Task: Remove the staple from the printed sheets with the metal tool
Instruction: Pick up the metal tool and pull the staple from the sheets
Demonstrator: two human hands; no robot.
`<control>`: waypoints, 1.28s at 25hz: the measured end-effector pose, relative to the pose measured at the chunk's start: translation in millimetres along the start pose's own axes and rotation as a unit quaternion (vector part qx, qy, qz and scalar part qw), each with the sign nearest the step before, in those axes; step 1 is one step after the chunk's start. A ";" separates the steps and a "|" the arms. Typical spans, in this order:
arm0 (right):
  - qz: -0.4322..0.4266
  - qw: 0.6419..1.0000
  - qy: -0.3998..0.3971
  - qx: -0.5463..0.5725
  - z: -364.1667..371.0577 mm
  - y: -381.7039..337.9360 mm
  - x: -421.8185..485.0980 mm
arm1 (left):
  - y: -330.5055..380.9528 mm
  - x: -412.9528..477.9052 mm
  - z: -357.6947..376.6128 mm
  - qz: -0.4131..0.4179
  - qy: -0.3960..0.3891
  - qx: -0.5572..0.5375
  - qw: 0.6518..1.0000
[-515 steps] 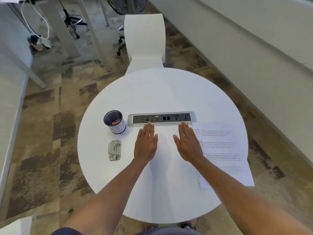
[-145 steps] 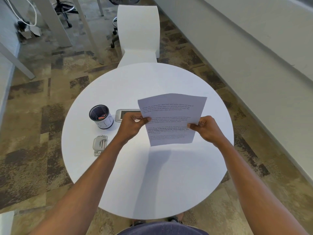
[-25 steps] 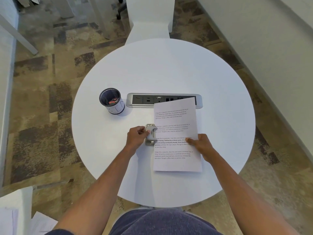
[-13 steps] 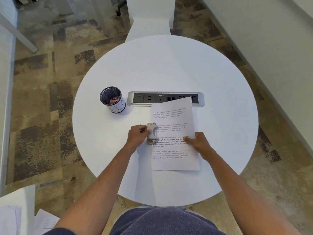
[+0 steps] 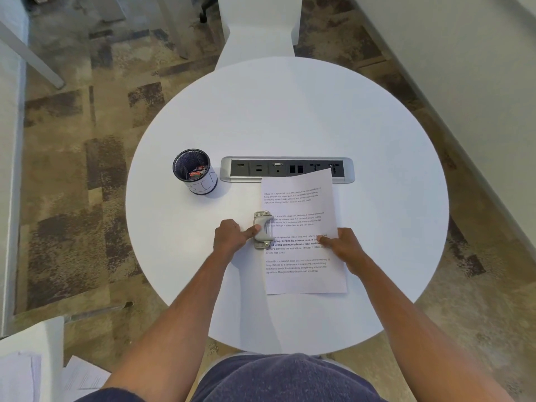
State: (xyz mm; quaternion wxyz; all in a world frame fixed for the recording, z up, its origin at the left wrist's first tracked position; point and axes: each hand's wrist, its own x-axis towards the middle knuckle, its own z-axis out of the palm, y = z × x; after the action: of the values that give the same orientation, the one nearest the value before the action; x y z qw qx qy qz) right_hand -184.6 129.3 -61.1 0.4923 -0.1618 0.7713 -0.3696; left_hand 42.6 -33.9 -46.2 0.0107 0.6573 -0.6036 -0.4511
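The printed sheets (image 5: 301,204) lie flat on the round white table (image 5: 290,117), text facing me. A grey metal tool (image 5: 263,230) sits over the middle of their left edge. My left hand (image 5: 232,237) grips the tool, thumb pressing on its top. My right hand (image 5: 340,245) lies on the right half of the sheets, fingers pressing them down. The staple itself is not visible; the tool covers that edge.
A dark mesh cup (image 5: 195,172) with small items stands at the left. A power and socket strip (image 5: 285,169) is set into the table just beyond the sheets. A white chair (image 5: 258,27) is at the far side. Loose papers (image 5: 26,369) lie at lower left.
Over the last second the sheets shifted slightly so their top corner overlaps the socket strip less. My left hand stays on the tool at the left edge; my right hand still presses the paper.
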 end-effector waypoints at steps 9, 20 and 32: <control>0.004 1.000 -0.009 0.008 0.9 5.1 5.8 | 5.2 8.8 2.1 -0.056 0.022 0.205 0.977; -0.022 1.000 0.010 0.004 4.0 6.3 1.9 | 9.3 0.9 0.6 -0.053 0.013 0.183 0.982; -0.021 0.998 0.007 0.057 -1.3 7.5 -15.4 | 18.3 -26.1 10.2 0.051 -0.019 -0.119 0.991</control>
State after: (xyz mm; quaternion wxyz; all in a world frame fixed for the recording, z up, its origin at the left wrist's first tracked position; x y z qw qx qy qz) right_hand -177.7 144.3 -56.4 0.4877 -0.1470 0.7486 -0.4244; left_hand 25.6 -12.5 -26.9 0.1003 0.6112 -0.5780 -0.5313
